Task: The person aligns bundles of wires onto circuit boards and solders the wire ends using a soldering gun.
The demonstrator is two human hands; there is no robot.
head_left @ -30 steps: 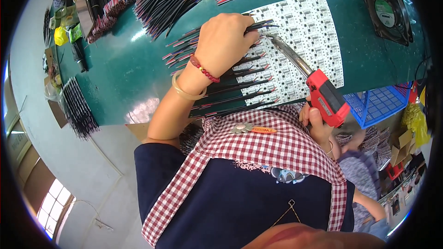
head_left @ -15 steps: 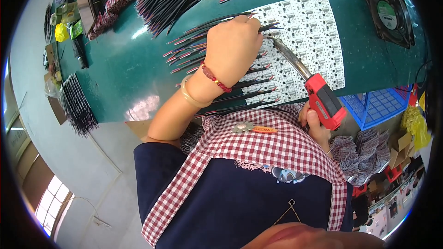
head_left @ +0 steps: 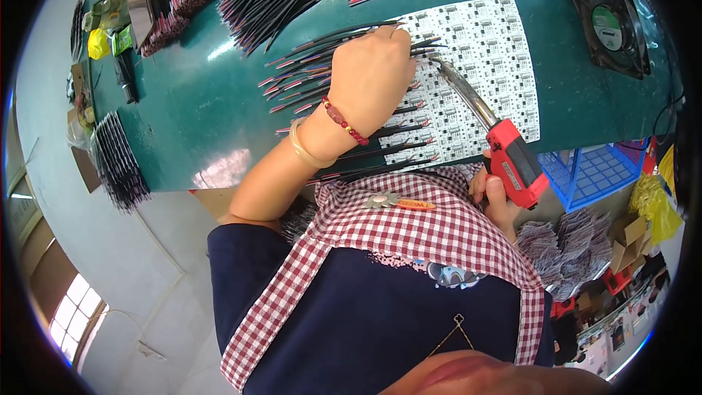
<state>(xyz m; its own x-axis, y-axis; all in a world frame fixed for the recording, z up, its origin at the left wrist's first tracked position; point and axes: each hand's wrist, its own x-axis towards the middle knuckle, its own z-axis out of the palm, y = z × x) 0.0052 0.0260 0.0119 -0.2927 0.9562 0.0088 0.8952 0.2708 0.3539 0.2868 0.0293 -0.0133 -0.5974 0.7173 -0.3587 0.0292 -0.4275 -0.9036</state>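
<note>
A white sheet of small printed circuit boards (head_left: 497, 66) lies on the green tabletop (head_left: 175, 124). Black cables (head_left: 344, 36) with stripped, coloured wire ends fan out in a row over its left side. My left hand (head_left: 373, 66) is closed above this row, a cable end showing past the knuckles; its fingertips are hidden under the hand. In my right hand (head_left: 497, 201) is a red and black soldering gun (head_left: 515, 164), gripped by the handle. Its metal tip points up and left, close beside my left fingers, over the boards.
Bundles of black cables (head_left: 270, 0) lie along the far side, with another bundle (head_left: 121, 161) at the left edge. A black fan (head_left: 610, 25) stands at the far right. Below the table's right edge are a blue plastic basket (head_left: 592, 175) and piled cable bundles (head_left: 563, 245).
The whole view has shifted slightly. My left hand and the soldering gun keep nearly the same place over the boards, with the tip still beside my left fingers.
</note>
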